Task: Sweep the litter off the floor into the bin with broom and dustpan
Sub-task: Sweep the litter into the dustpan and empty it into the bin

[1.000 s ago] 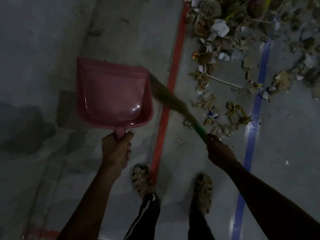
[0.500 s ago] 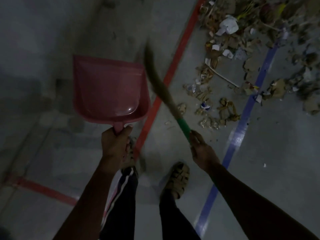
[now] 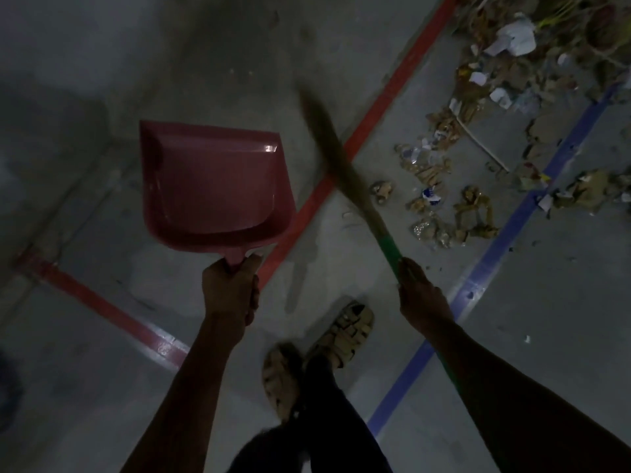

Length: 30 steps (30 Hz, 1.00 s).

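A: What is the setting?
B: A dim grey floor (image 3: 563, 319) with red and blue lines.
A: And the hands?
B: The left hand (image 3: 230, 290) grips a pink dustpan (image 3: 211, 186). The right hand (image 3: 421, 295) grips a broom (image 3: 345, 158). Litter (image 3: 474, 206) lies beyond the right hand.

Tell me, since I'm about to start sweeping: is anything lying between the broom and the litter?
Nothing visible does. The right hand holds the broom, its bristles raised over the red line. Only bare floor separates it from the nearest litter. No bin is in view.
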{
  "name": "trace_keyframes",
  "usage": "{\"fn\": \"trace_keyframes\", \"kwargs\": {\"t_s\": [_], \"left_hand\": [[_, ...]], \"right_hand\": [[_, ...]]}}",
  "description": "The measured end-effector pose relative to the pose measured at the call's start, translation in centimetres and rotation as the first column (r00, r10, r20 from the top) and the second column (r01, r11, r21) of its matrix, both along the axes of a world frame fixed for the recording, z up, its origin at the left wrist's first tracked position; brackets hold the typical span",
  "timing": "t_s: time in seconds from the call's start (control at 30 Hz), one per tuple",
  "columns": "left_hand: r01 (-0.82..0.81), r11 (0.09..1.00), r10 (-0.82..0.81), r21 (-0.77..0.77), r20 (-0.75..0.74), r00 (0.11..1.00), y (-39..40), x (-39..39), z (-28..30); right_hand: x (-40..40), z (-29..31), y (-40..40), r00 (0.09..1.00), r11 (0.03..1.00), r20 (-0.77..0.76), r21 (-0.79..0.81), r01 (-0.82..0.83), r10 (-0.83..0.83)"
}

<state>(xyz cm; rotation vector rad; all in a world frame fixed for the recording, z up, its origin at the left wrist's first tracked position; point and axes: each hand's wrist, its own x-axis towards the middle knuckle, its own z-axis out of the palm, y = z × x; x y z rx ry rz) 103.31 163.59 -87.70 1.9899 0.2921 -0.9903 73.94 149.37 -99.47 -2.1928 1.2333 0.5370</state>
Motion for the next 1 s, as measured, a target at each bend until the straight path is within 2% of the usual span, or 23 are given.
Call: {"fn": "trace_keyframes", "kwargs": {"t_s": [0.17, 0.3, 0.4, 0.5, 0.57, 0.73, 0.87, 0.93, 1.0], "left_hand": [[-0.025, 1.0, 0.025, -0.018, 0.021, 0.999, -0.2, -0.4, -0.2], [-0.043, 0.998, 0.045, -0.049, 0.043, 0.998, -1.3, -0.6, -0.5], [-0.072, 0.995, 0.075, -0.064, 0.052, 0.996, -2.0, -1.2, -0.9], [-0.123, 0.99, 0.127, -0.074, 0.055, 0.99, -2.6, -2.1, -1.1], [-0.14, 0.986, 0.145, -0.086, 0.055, 0.988, -3.0, -3.0, -0.9], [-0.183, 0.977, 0.191, -0.114, 0.068, 0.979, -4.7, -6.3, 0.2], [-0.203, 0.972, 0.209, -0.12, 0.048, 0.977, -6.7, -10.6, 1.1], [-0.202, 0.97, 0.208, -0.133, 0.032, 0.978, -7.7, -12.7, 1.1], [-0.187, 0.973, 0.19, -0.136, 0.009, 0.982, -8.6, -14.7, 1.0]], "right_hand": [[-0.5, 0.6, -1.3, 0.995, 1.0, 0.098, 0.002, -0.005, 0.004], [-1.2, -0.2, -2.6, 0.957, 0.974, 0.186, 0.013, -0.228, 0.222], [-1.8, -1.2, -3.3, 0.896, 0.909, 0.192, 0.037, -0.415, 0.401], [-2.4, -2.1, -3.8, 0.86, 0.858, 0.14, 0.094, -0.506, 0.491], [-2.7, -2.4, -4.6, 0.874, 0.87, 0.093, 0.087, -0.485, 0.477], [-3.8, -0.7, -7.4, 0.963, 0.963, 0.026, 0.038, -0.268, 0.267], [-5.4, 1.4, -10.3, 0.984, 0.985, -0.059, -0.025, -0.17, 0.168], [-7.0, 2.0, -11.2, 0.983, 0.983, -0.037, -0.032, -0.179, 0.178], [-9.1, 2.3, -12.2, 0.965, 0.965, 0.032, -0.048, -0.257, 0.259]]}}
